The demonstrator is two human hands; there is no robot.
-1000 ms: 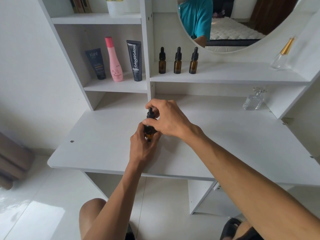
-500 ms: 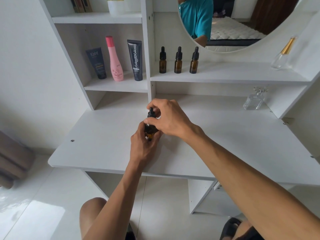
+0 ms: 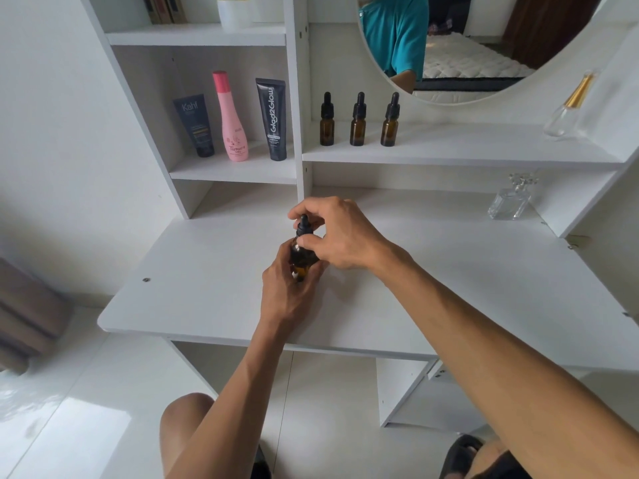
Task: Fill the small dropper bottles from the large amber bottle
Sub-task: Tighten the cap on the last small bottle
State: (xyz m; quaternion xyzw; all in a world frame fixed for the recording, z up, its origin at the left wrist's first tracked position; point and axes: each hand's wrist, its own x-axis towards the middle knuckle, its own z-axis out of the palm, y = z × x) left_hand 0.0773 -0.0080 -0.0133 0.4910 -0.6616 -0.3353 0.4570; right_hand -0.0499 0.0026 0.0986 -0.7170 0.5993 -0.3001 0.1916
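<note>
The large amber bottle [image 3: 303,260] stands over the middle of the white desk [image 3: 214,271], with a black dropper cap [image 3: 304,227] on top. My left hand [image 3: 288,292] grips the bottle's body from the near side. My right hand [image 3: 340,233] pinches the dropper cap with thumb and fingers curled round it. Three small amber dropper bottles with black caps [image 3: 327,119] [image 3: 358,119] [image 3: 390,119] stand upright in a row on the shelf under the mirror, capped.
A dark Kahf tube [image 3: 195,124], a pink bottle [image 3: 231,117] and a black Glad2Glow tube [image 3: 272,117] stand in the left shelf bay. A clear glass perfume bottle [image 3: 511,198] sits at the desk's back right; another [image 3: 567,108] on the shelf above it.
Both hands stay on the amber bottle in nearly the same spot. My right hand's fingers have shifted slightly round the dropper cap.
</note>
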